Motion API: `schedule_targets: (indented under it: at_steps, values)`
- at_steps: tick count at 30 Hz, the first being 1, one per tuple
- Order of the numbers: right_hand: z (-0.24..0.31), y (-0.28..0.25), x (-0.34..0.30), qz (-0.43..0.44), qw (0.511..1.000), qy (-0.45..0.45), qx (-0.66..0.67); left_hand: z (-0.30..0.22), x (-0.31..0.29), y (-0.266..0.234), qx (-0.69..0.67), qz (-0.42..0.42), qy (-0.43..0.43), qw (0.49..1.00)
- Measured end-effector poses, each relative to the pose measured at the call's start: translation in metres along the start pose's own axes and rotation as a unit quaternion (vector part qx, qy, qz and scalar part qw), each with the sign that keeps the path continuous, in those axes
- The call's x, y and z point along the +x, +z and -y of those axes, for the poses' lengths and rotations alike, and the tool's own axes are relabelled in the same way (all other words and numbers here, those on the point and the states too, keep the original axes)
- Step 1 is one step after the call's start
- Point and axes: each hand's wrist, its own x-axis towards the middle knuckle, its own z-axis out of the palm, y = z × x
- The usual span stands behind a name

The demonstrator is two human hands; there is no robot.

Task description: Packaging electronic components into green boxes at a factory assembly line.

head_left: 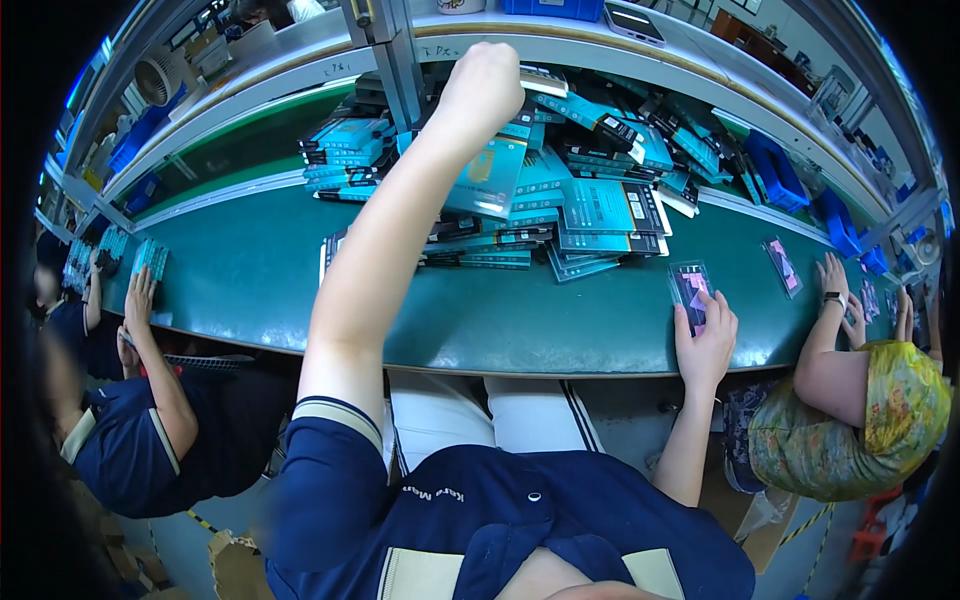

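Teal boxes lie heaped toward the far edge of a green bench as a worker's left hand reaches above them, curled; whether it grips anything cannot be told. The right hand, thumb and fingers parted, touches a clear, pink-patterned pack near the bench's front edge.

I see a heap of boxes on the worktop, on the near side of the left fingers and to their right; a stack sits to their left. Behind them runs the shelf, bearing a phone to their right. One flat packet lies partly under the right fingers; a second packet lies farther right, a bin behind it.
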Motion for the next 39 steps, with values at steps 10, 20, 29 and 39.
schedule_targets:
  at_steps: [10, 20, 29, 39]
  values:
    - [-0.006, -0.001, -0.003, 0.006, 1.0, -0.015, -0.012, -0.007, -0.234, -0.053, -0.054, -0.088, -0.043, 0.994]
    - [-0.003, 0.004, 0.004, -0.005, 1.0, -0.006, -0.005, -0.094, -0.236, 0.019, 0.002, 0.012, 0.056, 0.998]
    - [-0.006, 0.004, -0.003, -0.005, 1.0, -0.005, -0.013, -0.093, -0.282, 0.018, -0.036, 0.105, 0.062, 0.992]
    - [-0.001, -0.008, 0.003, 0.056, 0.987, 0.05, 0.14, -0.041, -0.275, -0.028, -0.364, 0.078, -0.19, 0.908]
